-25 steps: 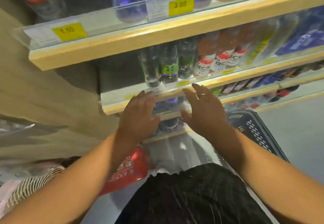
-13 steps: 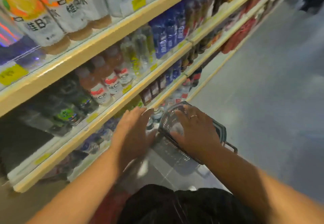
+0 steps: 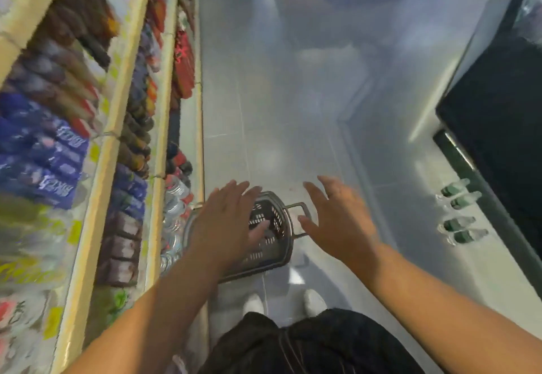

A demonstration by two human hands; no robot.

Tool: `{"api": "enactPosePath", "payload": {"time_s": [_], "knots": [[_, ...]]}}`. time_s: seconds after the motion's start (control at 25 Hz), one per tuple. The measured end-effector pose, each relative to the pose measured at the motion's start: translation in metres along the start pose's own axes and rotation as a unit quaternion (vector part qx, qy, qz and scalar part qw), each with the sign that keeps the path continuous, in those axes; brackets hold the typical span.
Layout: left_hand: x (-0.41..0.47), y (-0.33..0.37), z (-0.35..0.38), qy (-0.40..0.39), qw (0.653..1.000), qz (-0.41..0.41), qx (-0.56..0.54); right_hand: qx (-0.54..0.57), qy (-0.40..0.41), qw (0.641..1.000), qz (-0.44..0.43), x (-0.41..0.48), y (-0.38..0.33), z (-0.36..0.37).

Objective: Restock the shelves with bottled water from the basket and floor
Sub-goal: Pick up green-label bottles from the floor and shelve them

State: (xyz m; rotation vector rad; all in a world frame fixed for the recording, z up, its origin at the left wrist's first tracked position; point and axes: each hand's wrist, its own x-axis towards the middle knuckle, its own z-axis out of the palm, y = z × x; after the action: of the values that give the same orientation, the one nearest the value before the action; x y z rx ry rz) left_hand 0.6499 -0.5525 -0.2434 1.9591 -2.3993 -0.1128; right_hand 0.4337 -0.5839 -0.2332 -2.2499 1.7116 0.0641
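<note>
A grey plastic basket (image 3: 272, 252) stands on the floor in front of my feet, and what I see of its inside holds no bottles. My left hand (image 3: 225, 224) hovers over it with fingers spread, holding nothing. My right hand (image 3: 337, 215) is held out beside the basket's handle (image 3: 299, 206), also spread and holding nothing. Several water bottles with green labels (image 3: 460, 215) lie on the floor at the right. More clear bottles (image 3: 176, 195) stand on the bottom shelf to the left of the basket.
Wooden-edged shelves (image 3: 117, 127) full of drinks run along the left. A dark cabinet (image 3: 498, 121) stands on the right, just behind the floor bottles. The tiled aisle (image 3: 278, 110) stretches ahead between them. My white shoes (image 3: 313, 303) are below the basket.
My view has swung from the shelves to the right and down the aisle. Both hands have left the shelf edge and now hover over and beside the basket.
</note>
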Motion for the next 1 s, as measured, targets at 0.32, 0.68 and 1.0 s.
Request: {"api": "enactPosePath", "payload": {"time_s": [0.32, 0.68, 1.0], "knots": [[0.067, 0.056, -0.008, -0.009, 0.959, 0.283, -0.024, 0.051, 0.076, 0.955, 0.283, -0.081, 0.022, 0.006], [0.069, 0.205, 0.019, -0.075, 0.882, 0.463, -0.043, 0.131, 0.112, 0.872, 0.458, -0.187, 0.084, 0.022], [0.084, 0.350, 0.043, -0.089, 0.869, 0.486, -0.007, 0.135, 0.113, 0.858, 0.483, -0.241, 0.214, 0.027]]}}
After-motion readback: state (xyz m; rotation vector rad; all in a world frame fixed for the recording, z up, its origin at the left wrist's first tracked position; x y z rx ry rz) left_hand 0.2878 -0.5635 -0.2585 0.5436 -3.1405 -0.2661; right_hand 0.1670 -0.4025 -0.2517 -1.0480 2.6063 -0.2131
